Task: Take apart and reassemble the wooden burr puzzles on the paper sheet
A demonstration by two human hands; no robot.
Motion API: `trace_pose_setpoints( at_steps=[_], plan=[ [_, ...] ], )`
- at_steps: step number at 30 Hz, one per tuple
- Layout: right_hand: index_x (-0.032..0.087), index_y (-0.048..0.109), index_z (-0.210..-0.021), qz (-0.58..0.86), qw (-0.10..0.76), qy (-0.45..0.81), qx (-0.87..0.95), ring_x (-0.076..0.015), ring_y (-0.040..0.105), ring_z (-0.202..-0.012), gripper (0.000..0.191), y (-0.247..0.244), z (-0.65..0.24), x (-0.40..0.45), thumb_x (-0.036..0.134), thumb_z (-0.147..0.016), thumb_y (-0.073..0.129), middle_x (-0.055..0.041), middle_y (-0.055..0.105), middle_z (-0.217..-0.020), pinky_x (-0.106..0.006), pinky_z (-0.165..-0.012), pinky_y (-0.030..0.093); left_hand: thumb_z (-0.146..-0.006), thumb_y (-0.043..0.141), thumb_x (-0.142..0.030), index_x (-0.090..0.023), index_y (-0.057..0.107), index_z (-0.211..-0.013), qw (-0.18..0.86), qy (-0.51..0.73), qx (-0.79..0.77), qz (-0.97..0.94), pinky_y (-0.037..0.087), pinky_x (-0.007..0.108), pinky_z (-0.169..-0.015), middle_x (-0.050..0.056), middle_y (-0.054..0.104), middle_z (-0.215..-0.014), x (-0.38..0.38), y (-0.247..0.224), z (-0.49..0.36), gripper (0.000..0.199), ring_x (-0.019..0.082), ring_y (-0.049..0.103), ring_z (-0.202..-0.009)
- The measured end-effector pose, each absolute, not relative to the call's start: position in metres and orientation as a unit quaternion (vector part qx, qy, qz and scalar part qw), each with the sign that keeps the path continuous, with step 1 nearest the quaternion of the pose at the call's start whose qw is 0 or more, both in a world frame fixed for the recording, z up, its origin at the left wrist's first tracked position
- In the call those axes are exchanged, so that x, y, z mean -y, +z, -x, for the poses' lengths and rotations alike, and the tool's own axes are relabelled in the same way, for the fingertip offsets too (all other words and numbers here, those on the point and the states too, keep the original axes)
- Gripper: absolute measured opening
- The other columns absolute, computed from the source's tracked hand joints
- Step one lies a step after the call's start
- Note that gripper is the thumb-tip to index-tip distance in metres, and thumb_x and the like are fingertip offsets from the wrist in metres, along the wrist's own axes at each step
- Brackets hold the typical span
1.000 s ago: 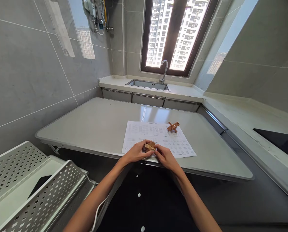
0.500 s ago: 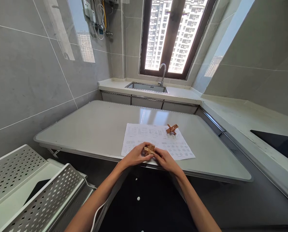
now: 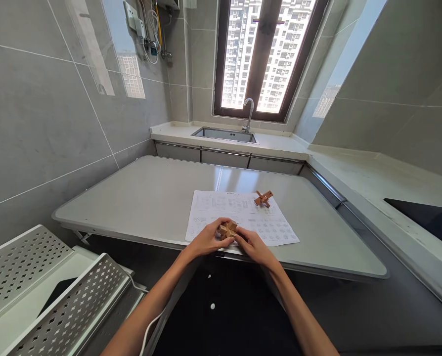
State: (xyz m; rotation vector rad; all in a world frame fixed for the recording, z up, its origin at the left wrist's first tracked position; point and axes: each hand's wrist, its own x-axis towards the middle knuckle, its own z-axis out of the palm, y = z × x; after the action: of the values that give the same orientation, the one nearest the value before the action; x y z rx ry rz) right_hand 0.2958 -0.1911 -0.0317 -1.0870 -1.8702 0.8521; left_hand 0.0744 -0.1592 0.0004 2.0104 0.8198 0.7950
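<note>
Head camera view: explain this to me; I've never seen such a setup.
No machine works here: you see a person's bare left hand and bare right hand. The camera sits on that person's head, looking forward and down, so the view is roughly their own. In front is a pale grey table with rounded corners. On it lies a white printed sheet of paper, with a brown wooden crossed-piece object near its far right corner. Both hands hold a light-brown wooden block object.

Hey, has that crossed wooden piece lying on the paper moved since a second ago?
No. The crossed wooden piece lies at the same far right corner of the paper, unshifted against the table.
</note>
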Motion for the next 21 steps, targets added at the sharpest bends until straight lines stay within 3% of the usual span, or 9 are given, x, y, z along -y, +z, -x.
trace_pose_setpoints(
  at_steps=[5, 11, 16, 21],
  plan=[
    [0.02, 0.063, -0.108, 0.454, 0.422, 0.339, 0.708, -0.0163, 0.052, -0.061, 0.036, -0.0348, -0.2934, 0.1923, 0.053, -0.107, 0.048, 0.0035, 0.058, -0.068, -0.028, -0.063, 0.042, -0.091, 0.075, -0.048, -0.026, 0.051, -0.145, 0.384, 0.342, -0.346, -0.785, 0.054, 0.042, -0.101, 0.009, 0.071, -0.126, 0.1575, -0.0015, -0.0762, 0.063, 0.025, 0.07, -0.107],
    [0.021, 0.062, -0.11, 0.469, 0.45, 0.337, 0.681, -0.0189, 0.058, -0.065, 0.037, -0.0379, -0.2975, 0.1918, 0.055, -0.107, 0.047, 0.0025, 0.062, -0.067, -0.031, -0.069, 0.046, -0.087, 0.08, -0.052, -0.024, 0.058, -0.138, 0.381, 0.349, -0.35, -0.781, 0.056, 0.04, -0.098, 0.007, 0.075, -0.119, 0.1541, -0.0037, -0.0782, 0.062, 0.024, 0.072, -0.102],
    [0.021, 0.061, -0.115, 0.466, 0.451, 0.351, 0.675, -0.0187, 0.058, -0.066, 0.038, -0.0388, -0.2997, 0.1903, 0.054, -0.108, 0.044, 0.0018, 0.063, -0.068, -0.031, -0.07, 0.046, -0.096, 0.069, -0.053, -0.021, 0.068, -0.11, 0.378, 0.353, -0.352, -0.78, 0.056, 0.037, -0.091, 0.004, 0.078, -0.104, 0.1543, -0.0032, -0.0801, 0.035, 0.023, 0.073, -0.095],
    [0.02, 0.062, -0.118, 0.456, 0.431, 0.367, 0.687, -0.0168, 0.053, -0.062, 0.037, -0.0367, -0.2991, 0.1908, 0.053, -0.108, 0.046, 0.0025, 0.062, -0.068, -0.029, -0.067, 0.043, -0.1, 0.063, -0.051, -0.02, 0.067, -0.109, 0.377, 0.353, -0.344, -0.784, 0.056, 0.034, -0.087, 0.004, 0.078, -0.103, 0.1567, -0.002, -0.0799, 0.032, 0.021, 0.072, -0.091]
  ],
)
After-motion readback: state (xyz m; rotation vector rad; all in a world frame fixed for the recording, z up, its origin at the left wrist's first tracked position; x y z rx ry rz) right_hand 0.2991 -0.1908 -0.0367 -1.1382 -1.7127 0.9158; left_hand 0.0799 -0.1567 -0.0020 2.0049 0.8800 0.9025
